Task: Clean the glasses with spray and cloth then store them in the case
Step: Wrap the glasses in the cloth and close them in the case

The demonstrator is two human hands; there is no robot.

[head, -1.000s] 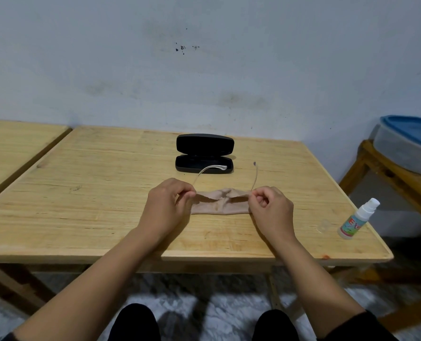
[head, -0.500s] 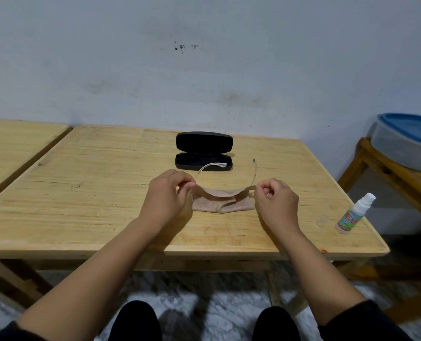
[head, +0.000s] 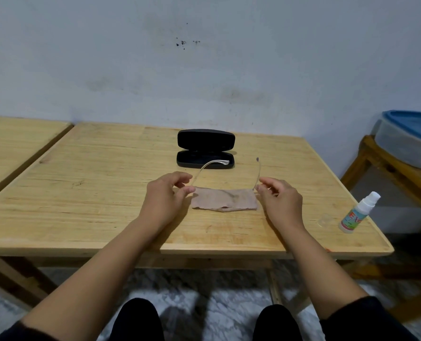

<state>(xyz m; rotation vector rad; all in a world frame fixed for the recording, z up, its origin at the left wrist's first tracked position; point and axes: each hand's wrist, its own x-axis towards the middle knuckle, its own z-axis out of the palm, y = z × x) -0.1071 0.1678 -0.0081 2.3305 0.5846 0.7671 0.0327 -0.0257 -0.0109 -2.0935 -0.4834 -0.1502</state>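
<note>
Front of the glasses (head: 205, 168) hidden behind the cloth (head: 225, 200) between the two sets of fingers; only the temple arms show. Contact of left fingers (head: 188, 190) and right fingers (head: 262, 187) with the frame too fine to resolve. Bottle (head: 355, 214) label print illegible. Blue-lidded tub (head: 408, 141) cropped at right edge.
</note>
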